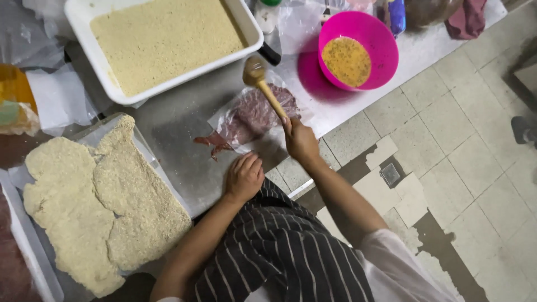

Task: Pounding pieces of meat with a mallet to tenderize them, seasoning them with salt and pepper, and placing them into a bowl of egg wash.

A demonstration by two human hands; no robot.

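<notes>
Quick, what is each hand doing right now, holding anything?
Left hand: holds nothing, resting palm down on the metal table beside the plastic-covered meat.
Right hand: closed around the handle of the wooden mallet, raised over the meat.

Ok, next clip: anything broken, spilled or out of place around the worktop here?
Yes: the floor tiles beside the counter are broken, with pieces lifted and dark bare patches showing. On the counter, a scrap of raw meat pokes out past the plastic sheet covering the cut being pounded with the wooden mallet.
</notes>
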